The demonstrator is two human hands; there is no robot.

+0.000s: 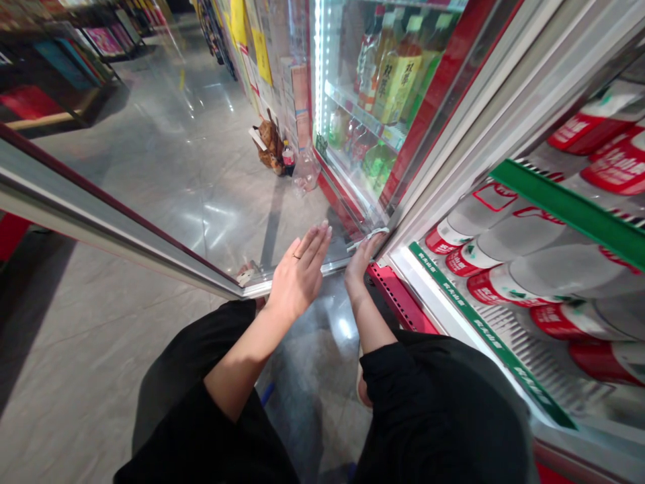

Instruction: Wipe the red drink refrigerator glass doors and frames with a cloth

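My left hand (299,272) is held flat over the lower part of the glass door (222,168), fingers stretched out, a ring on one of them. Whether its palm touches the glass is hard to tell. Lower right, by the door's hinge-side corner, my right hand (359,261) holds a thin white folded cloth or tissue (373,235) at its fingertips. The door stands open in its pale metal frame (226,284), above my bent knees. Beside my right hand is the red, slotted base strip (398,296) of the cooler.
The cooler's shelf with a green edge strip (484,329) and red-labelled bottles (498,286) is close on my right. Through the glass appear another drinks cabinet (342,195), a brown bag (269,144), a dark drink bottle (288,158) and stacked cartons (297,94). Display tables (50,121) stand far left.
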